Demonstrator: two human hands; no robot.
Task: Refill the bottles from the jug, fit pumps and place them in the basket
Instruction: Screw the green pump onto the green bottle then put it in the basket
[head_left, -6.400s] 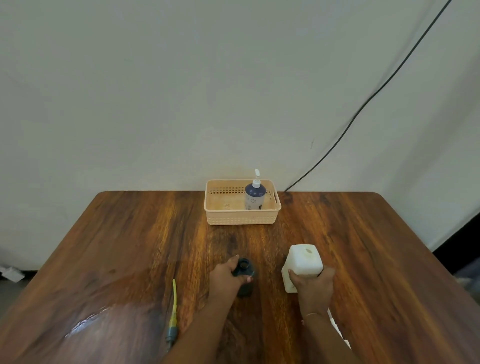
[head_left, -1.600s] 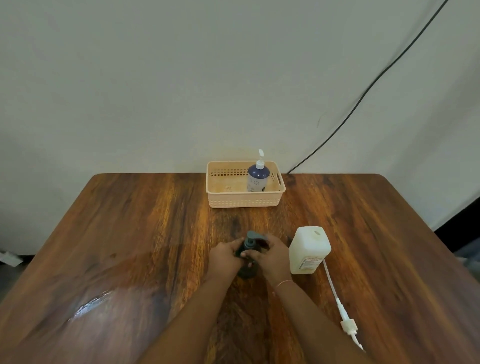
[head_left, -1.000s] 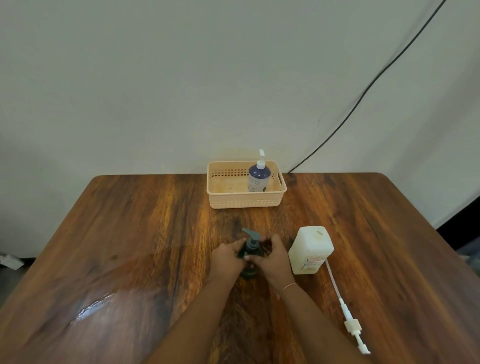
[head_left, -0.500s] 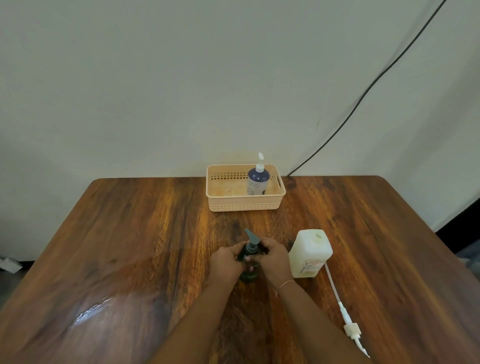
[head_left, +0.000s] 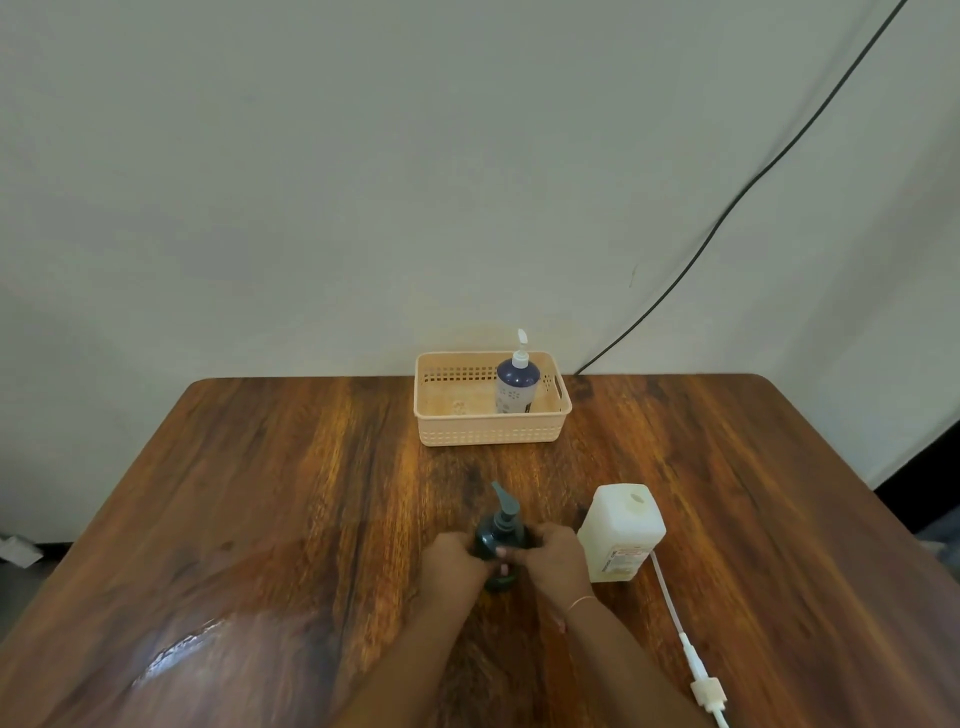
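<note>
Head view. My left hand (head_left: 452, 558) and my right hand (head_left: 553, 558) meet at the middle of the table (head_left: 260, 493), nearer the near edge than the far one. Both hands are curled round the dark teal bottle (head_left: 497, 543), the left gripping its left flank and the right its right flank, with the fingertips close together on the near side. The bottle stands upright on the table, long axis vertical. Its grey-green pump (head_left: 504, 508) is seated in the neck and rises clear of my fingers; the spout points away from me toward the far edge, angled slightly left. A thin bangle (head_left: 582, 601) circles my right wrist.

Just to the right of my right hand stands the white jug (head_left: 621, 530), upright, its uncapped mouth on top and its label facing the near edge. I cannot tell whether hand and jug touch.

A loose white pump (head_left: 706, 691) lies flat on the table. Its long tube runs from the near side of the jug's base toward the near right corner, with the head at that end.

The beige basket (head_left: 491, 431) sits at the middle of the far edge, long side parallel to that edge. In its right half a blue bottle (head_left: 516, 387) stands upright, its white pump rising above the rim.

A black cable (head_left: 727, 208) runs diagonally down the wall to the far edge, right of the basket.
</note>
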